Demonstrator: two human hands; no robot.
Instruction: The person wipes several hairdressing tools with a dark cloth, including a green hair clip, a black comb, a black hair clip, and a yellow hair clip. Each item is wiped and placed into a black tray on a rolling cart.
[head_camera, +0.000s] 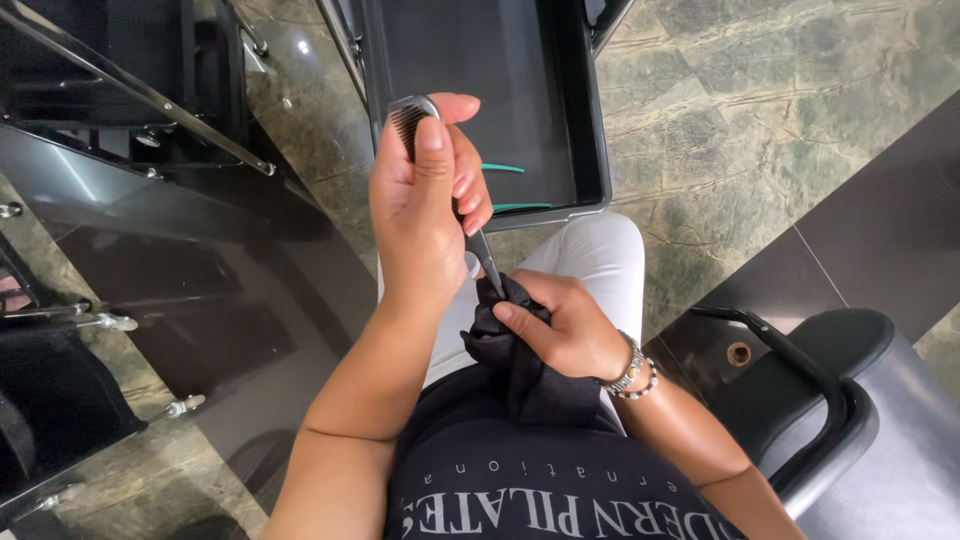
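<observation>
My left hand (425, 205) is raised in front of me and grips a black comb (408, 120) with a thin metal tail (486, 262) that points down. The comb's teeth show above my thumb. My right hand (560, 325) pinches a bunched black cloth (520, 365) around the lower end of that tail, just above my lap. The cloth hangs down onto my black shirt. Beaded bracelets sit on my right wrist.
A black tray (560, 110) on a trolley stands right ahead, with two thin teal sticks (505, 168) lying in it. A black salon chair with an armrest (800, 370) is at the right. A dark glossy chair base and metal frame (140, 95) fill the left. The floor is green marble.
</observation>
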